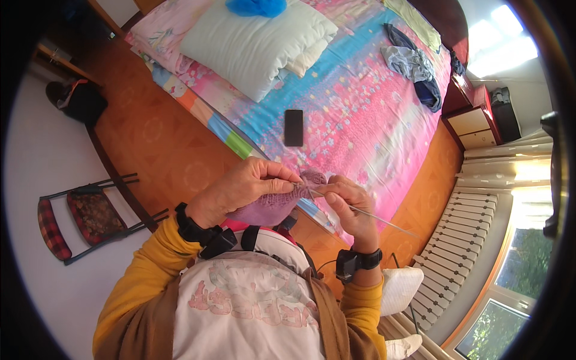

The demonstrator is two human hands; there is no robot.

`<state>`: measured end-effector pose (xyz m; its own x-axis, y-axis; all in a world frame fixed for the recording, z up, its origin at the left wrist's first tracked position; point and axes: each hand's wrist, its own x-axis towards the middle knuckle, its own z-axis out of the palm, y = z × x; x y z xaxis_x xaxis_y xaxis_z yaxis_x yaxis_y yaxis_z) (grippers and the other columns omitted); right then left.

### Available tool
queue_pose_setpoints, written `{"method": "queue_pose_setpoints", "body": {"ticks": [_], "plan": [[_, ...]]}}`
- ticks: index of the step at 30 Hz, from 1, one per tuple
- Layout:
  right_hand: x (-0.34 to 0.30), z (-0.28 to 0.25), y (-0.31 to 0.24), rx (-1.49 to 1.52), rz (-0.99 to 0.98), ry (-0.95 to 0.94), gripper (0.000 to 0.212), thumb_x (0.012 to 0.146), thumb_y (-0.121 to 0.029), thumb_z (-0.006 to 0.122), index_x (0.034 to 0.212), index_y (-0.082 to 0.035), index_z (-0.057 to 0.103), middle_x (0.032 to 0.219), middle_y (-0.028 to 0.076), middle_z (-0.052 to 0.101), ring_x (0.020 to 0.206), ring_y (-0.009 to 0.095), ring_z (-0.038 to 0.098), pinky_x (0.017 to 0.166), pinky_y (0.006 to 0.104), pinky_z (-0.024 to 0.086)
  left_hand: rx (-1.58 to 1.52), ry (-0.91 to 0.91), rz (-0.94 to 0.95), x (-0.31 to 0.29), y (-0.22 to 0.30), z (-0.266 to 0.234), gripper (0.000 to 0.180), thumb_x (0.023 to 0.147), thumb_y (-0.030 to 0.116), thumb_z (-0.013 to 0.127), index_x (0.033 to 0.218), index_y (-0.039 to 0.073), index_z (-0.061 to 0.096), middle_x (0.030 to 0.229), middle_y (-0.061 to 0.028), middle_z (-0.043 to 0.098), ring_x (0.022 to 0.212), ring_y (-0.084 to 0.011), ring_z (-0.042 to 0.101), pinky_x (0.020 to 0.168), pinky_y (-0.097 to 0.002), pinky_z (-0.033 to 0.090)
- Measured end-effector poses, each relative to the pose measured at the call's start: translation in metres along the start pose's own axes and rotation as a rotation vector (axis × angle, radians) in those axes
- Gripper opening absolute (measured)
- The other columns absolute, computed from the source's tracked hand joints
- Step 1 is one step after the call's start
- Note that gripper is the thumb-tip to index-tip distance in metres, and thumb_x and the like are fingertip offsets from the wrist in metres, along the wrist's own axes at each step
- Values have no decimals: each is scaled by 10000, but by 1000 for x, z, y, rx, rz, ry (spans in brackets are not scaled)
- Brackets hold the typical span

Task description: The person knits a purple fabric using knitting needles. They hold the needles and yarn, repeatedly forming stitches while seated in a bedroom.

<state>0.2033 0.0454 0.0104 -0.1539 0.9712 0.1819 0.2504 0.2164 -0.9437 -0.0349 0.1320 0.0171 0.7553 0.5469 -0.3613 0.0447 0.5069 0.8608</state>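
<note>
Purple knitting (273, 207) hangs in front of me, gathered between my two hands. My left hand (246, 183) pinches the top of the knitted piece, thumb and forefinger pressed together at the stitches. On the other side, my right hand (351, 204) is closed on a thin knitting needle (384, 221), whose long end points out to the lower right. The needle's working tip meets the knitting between both hands; the exact stitch is too small to make out. Behind the hands, a black phone (293, 128) lies on the bed.
The bed (360, 150) with a pink and blue flowered sheet stands ahead, bearing a folded white quilt (252, 48) and crumpled clothes (414, 66). A folding chair (96, 216) is at the left. To the right are a white radiator (456, 258) and a window (495, 327).
</note>
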Motion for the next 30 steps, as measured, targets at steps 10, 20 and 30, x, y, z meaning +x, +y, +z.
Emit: {"method": "queue_pose_setpoints", "body": {"ticks": [10,20,30], "plan": [[19,14,-24,-590,-33,41,519,745,-341,835,1104,-30,626,919,98,553,873,309,559,771,398,467,183,143,120,9,-14,15,166,952,65,657,1076,-2,746,968,-30,740,852,-83,669,761,-238,535],[2,18,-13,-329,-116,152,264,807,-42,760,1065,-4,722,816,62,574,743,222,560,691,343,472,-190,139,72,6,-6,4,200,940,130,667,1074,-1,738,966,-67,747,832,-101,689,782,-248,553],[-6,11,-12,-107,-103,95,233,900,-8,616,1113,9,711,813,88,565,718,216,556,668,324,458,-344,107,5,0,7,8,177,925,145,704,1034,11,741,941,-24,731,841,-83,674,774,-228,539]]}}
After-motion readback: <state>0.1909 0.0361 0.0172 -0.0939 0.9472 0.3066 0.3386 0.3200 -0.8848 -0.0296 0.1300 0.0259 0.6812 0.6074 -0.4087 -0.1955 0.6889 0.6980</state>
